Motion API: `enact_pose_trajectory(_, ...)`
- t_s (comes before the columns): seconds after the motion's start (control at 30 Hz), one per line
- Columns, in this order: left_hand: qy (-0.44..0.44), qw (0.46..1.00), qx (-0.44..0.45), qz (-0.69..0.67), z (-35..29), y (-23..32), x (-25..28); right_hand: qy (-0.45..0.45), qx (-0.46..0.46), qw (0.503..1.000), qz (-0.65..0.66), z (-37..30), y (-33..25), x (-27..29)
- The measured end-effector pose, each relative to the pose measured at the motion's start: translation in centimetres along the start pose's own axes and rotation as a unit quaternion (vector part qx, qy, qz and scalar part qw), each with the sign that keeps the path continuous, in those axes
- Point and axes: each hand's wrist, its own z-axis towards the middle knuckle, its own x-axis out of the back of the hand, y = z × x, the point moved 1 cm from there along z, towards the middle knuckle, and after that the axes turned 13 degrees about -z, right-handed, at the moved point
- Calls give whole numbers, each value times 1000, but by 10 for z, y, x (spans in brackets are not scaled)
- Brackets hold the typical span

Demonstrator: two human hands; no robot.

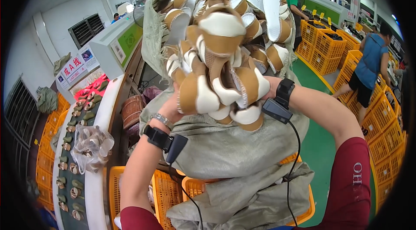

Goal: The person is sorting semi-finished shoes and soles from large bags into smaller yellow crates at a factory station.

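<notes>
Sack: grey-green woven fabric, frayed rim, packed with tan-and-white shoe pieces, some showing flat white undersides.
Bundle: shoe uppers, rounded, with gathered, stitched edges, clasped between left hand and right hand before the sack's mouth.
Crates: orange latticed plastic, one draped in crumpled grey cloth.
Obscured: most fingers, behind uppers; topmost upper blurred.

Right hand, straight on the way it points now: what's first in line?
Likely the outermost tan-and-white stitched shoe upper on that side; the right hand appears to press against it. Contact is hidden, so depth is unclear.
</notes>
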Motion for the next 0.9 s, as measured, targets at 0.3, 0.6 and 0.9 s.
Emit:
enact_pose_trajectory(0.3,-47,979,-79,-183,-64,2,-26,-92,76,988,94,-12,9,-61)
enact_pose_trajectory(0.6,-59,965,-192,-169,-200,16,-26,-70,141,984,83,-29,61,-170)
enact_pose_trajectory(0.9,42,969,-181,160,-463,-94,72,-53,215,970,-98,75,157,-356)
